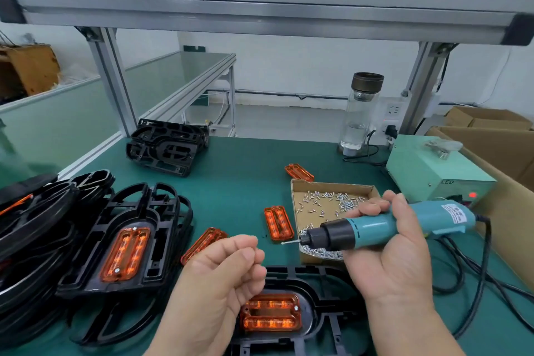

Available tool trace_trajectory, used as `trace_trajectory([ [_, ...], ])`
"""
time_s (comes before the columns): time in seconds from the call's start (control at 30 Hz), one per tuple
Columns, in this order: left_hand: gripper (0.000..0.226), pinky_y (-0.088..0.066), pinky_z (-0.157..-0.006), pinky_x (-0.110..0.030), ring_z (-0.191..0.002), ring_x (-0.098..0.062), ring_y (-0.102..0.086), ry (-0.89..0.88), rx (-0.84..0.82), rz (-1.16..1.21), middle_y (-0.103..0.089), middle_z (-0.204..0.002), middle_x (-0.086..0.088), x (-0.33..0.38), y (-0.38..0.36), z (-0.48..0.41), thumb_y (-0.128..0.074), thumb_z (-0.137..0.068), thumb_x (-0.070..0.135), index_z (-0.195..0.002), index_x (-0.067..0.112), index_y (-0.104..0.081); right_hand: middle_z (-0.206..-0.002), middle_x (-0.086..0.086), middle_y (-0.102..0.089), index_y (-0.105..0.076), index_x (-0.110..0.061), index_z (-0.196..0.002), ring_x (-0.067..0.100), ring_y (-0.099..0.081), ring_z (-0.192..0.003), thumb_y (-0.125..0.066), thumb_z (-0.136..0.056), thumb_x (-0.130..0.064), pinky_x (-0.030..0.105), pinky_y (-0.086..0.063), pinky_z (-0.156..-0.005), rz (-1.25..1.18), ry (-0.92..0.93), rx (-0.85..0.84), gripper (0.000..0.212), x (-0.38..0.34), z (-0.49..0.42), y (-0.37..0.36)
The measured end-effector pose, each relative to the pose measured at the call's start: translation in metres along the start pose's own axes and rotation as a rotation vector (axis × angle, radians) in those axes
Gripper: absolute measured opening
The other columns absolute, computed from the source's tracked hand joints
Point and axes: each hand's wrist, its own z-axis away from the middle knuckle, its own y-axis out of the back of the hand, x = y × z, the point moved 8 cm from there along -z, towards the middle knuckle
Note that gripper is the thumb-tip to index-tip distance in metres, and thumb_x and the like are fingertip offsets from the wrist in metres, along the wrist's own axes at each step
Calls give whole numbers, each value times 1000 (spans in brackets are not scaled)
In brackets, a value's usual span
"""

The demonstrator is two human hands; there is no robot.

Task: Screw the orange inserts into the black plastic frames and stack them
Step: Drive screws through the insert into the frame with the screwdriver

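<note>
At 6 o'clock on the green table (245, 167) lies a black frame (307, 279) with an orange insert (271, 316) seated in it, partly hidden by both hands. The right hand (398, 263) grips a blue electric screwdriver (375, 227). The left hand (228, 274) has its fingers curled; whether round a screw I cannot tell. Three loose inserts (278, 222) lie mid-table. A screw tray (326, 199) sits at 3 o'clock, a frame stack (121, 243) at 9, and another frame pile (167, 147) at 11.

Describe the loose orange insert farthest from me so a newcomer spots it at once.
Find the cardboard tray of screws on the green mat. A loose orange insert lies just beyond its far left corner. The other two loose inserts lie left of the tray, nearer you; only this one sits behind it.
</note>
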Motion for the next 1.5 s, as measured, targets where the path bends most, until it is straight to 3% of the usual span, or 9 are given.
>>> trace_trajectory([
  [0.13,26,-53,-44,-24,-52,-19,-66,21,-11,16,-68,-68,-17,-2,-1,-1,-62,-61,3,-87,3,-69,-63,-8,-54,-56,-19,-86,6,-53,-52,-66,-75,-20,20,-50,-57,-18,-28,8,15,8,2,0],
  [0.33,12,-50,-41,-21,-48,-14,-60,39,-58,-1,-66,-65,-13,-4,-7,1,-62,-66,12,-66,9,-74,-63,-8,-53,-55,-19,-84,5,-53,-51,-67,-73,-20,21,-51,-56,6,-45,11,16,13,5,-1],
  [0.53,19,-45,-39,-18,-48,-13,-56,45,-89,-43,-64,-66,-14,-7,-8,1,-61,-69,16,-81,4,-67,-64,-8,-52,-55,-20,-84,6,-52,-52,-65,-74,-21,25,-48,-61,43,-44,12,14,17,8,0],
  [0.73,16,-45,-39,-18,-47,-14,-58,45,-130,-66,-65,-66,-14,-7,-10,2,-62,-67,17,-71,8,-75,-64,-9,-50,-54,-20,-87,5,-51,-53,-60,-89,-20,25,-47,-63,30,-39,31,6,18,7,3],
  [0.97,15,-42,-37,-17,-45,-12,-57,38,-115,-87,-66,-67,-14,-7,-8,1,-64,-65,17,-71,9,-76,-64,-9,-50,-53,-20,-83,5,-51,-54,-60,-87,-21,24,-48,-60,54,-12,15,8,17,9,0],
  [1.27,18,-43,-41,-17,-50,-11,-59,-88,-77,-229,-69,-68,-10,1,-4,1,-65,-65,26,-76,19,-76,-65,-9,-50,-53,-21,-84,5,-51,-54,-57,-94,-20,25,-48,-65,77,10,8,10,17,9,2],
  [1.4,10,-46,-46,-17,-53,-11,-62,-223,-64,-432,-71,-69,-9,9,-4,2,-65,-78,22,-78,26,-74,-66,-9,-50,-51,-21,-84,5,-51,-54,-57,-93,-20,24,-50,-62,87,15,-21,11,17,10,0],
  [1.5,15,-46,-48,-15,-52,-9,-62,-336,-39,-583,-70,-66,-4,17,-3,2,-63,-84,19,-73,22,-73,-68,-9,-50,-51,-22,-87,5,-51,-56,-59,-90,-20,23,-49,-64,96,27,-76,9,17,11,-5],
])
